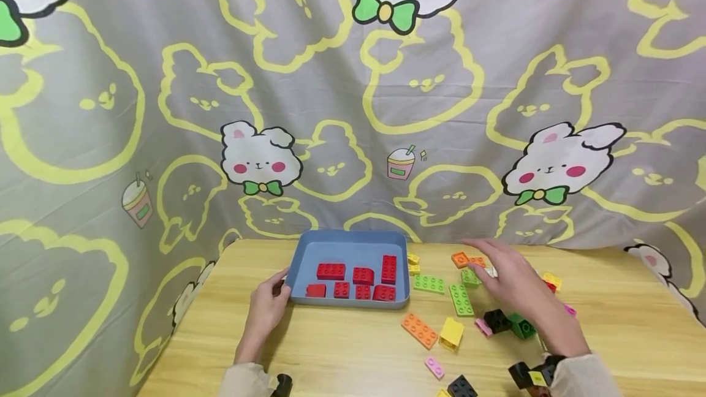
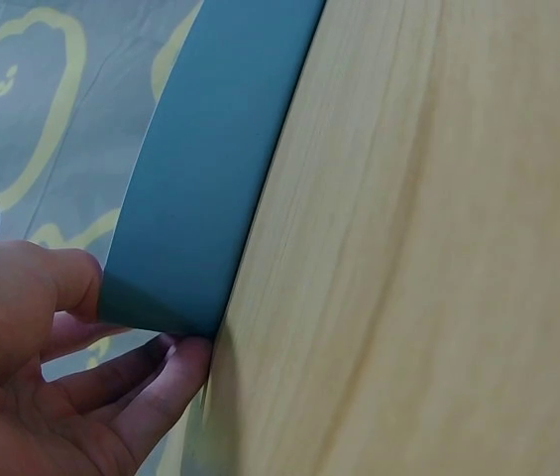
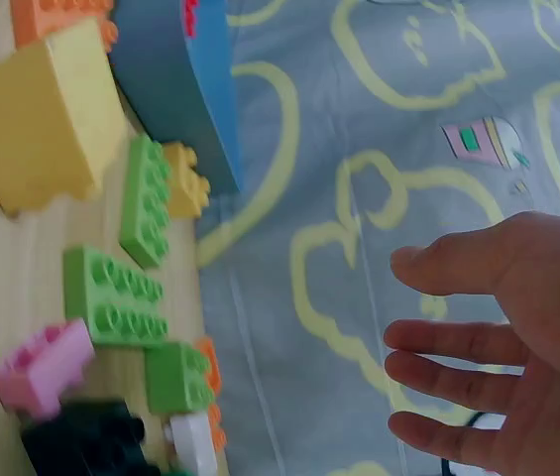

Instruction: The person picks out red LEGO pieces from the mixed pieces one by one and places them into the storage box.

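Note:
A blue tray holds several red toy bricks, some square and some longer. My left hand grips the tray's near left corner; in the left wrist view, the left hand has its thumb on the rim and its fingers at the lower edge. Over the scattered bricks on the right, my right hand hovers with nothing in it. The right wrist view shows that right hand with fingers extended and apart. Below it lie light green bricks and orange ones.
Nearer me on the wooden table are a long orange brick, a yellow block, a pink brick and a black one. A dark green block lies by the right forearm. Behind hangs a patterned curtain.

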A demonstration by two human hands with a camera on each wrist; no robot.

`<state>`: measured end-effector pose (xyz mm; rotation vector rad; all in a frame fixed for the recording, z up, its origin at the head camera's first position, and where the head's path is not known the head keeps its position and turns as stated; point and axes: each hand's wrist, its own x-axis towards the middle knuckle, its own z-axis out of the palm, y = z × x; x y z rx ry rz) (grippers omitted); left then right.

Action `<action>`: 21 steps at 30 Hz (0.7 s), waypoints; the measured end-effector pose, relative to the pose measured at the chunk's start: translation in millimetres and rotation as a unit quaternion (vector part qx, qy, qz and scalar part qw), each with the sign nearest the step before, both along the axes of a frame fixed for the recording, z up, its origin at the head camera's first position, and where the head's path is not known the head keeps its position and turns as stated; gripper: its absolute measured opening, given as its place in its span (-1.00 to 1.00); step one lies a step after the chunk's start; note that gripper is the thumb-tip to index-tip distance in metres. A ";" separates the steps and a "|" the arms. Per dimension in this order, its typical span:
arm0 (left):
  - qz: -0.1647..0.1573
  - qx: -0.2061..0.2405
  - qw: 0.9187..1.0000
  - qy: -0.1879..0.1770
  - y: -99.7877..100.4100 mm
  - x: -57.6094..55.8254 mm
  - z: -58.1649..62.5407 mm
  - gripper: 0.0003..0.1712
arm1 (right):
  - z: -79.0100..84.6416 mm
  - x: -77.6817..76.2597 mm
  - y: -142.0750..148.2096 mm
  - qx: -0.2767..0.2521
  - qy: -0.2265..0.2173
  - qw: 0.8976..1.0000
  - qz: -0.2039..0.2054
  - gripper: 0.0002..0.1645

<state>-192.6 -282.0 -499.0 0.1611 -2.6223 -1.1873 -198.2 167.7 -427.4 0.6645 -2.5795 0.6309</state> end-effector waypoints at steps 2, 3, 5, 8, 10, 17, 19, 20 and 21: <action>0.002 -0.001 1.000 -0.003 -1.2 1.8 -0.3 -0.49 | -1.1 1.2 6.9 -0.005 0.005 1.000 -0.002 -0.44; 0.003 -0.002 1.000 -0.004 -1.9 3.0 -0.3 -0.49 | -1.9 1.8 10.0 -0.008 0.004 1.000 -0.003 -0.43; 0.005 -0.005 1.000 -0.006 -3.0 4.7 -0.1 -0.49 | -3.7 2.9 15.9 -0.011 -0.005 1.000 -0.011 -0.43; 0.006 -0.010 1.000 -0.004 -4.5 6.3 0.8 -0.49 | -6.2 3.4 25.0 -0.015 -0.028 0.999 -0.034 -0.45; 0.007 -0.012 1.000 -0.003 -4.9 6.5 1.3 -0.49 | -7.0 3.7 33.2 -0.018 -0.040 0.998 -0.048 -0.46; -0.003 -0.007 1.000 0.002 1.4 2.4 -0.3 -0.50 | -12.7 4.5 73.3 -0.012 -0.032 0.996 -0.083 -0.48; -0.002 -0.004 1.000 0.002 2.3 1.4 -0.7 -0.50 | -15.1 4.3 81.7 -0.008 -0.057 0.994 -0.094 -0.50; 0.000 -0.004 1.000 0.003 2.1 0.9 -0.8 -0.50 | -16.2 4.1 84.9 -0.004 -0.074 0.992 -0.100 -0.50; 0.003 -0.003 1.000 0.002 1.5 0.5 -0.9 -0.49 | -17.6 3.7 87.5 0.000 -0.089 0.990 -0.105 -0.51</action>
